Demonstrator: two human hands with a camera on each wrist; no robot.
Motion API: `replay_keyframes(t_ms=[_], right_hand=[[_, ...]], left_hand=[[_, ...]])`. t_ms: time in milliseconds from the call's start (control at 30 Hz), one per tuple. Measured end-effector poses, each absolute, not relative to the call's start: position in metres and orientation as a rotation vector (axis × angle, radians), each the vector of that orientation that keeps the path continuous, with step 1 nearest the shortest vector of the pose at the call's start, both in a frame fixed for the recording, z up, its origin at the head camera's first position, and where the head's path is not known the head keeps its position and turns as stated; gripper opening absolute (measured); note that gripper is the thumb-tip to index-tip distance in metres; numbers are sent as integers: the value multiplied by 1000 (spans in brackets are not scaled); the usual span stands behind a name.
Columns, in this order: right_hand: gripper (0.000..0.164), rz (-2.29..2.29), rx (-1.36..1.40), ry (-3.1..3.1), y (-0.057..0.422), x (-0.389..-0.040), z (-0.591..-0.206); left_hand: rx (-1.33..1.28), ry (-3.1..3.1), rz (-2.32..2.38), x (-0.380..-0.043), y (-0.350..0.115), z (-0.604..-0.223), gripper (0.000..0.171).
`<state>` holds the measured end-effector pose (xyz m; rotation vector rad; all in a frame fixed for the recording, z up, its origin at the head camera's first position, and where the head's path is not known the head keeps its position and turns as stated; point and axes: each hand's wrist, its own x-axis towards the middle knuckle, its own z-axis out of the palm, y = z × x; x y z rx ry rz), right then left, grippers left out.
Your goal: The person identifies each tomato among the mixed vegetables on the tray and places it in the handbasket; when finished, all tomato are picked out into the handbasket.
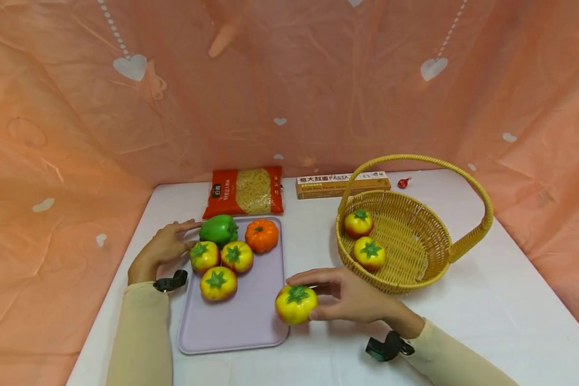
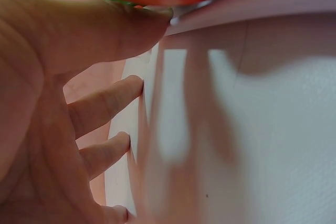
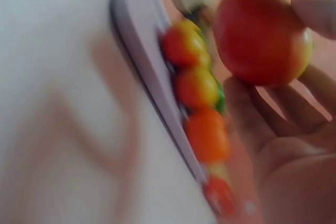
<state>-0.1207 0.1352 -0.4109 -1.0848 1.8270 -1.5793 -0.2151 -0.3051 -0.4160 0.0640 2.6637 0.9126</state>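
Observation:
My right hand (image 1: 354, 295) grips a yellow-and-red tomato (image 1: 296, 304) with a green leafy top, held above the right edge of the lilac tray (image 1: 241, 327). In the right wrist view its red underside (image 3: 257, 38) sits between thumb and fingers. At the tray's left side, my left hand (image 1: 166, 247) has its fingers extended beside a green bell pepper (image 1: 218, 230) and a tomato (image 1: 205, 256). The left thumb (image 2: 121, 32) is right under a red fruit in the left wrist view; contact is unclear. Two more tomatoes (image 1: 237, 256) (image 1: 219, 283) and an orange pumpkin (image 1: 261, 236) lie on the tray.
A wicker basket (image 1: 415, 252) with a tall arched handle stands at the right, two tomatoes (image 1: 369, 253) inside. Behind the tray lie a red pasta bag (image 1: 243, 191), a pasta box (image 1: 342, 185) and a small red item (image 1: 403, 183). Pink curtain surrounds the white table.

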Motion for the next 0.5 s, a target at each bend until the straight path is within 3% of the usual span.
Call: replay_keyframes(t_ms=[267,500], right_hand=[[58,-1711,-1118,1906,211,-124,-389],[56,-1764,-920,2159,267,-127,-376]], left_hand=[[42,2652,910,-217,-305,-417,58],[22,2652,899,-217,-304,-417,59]])
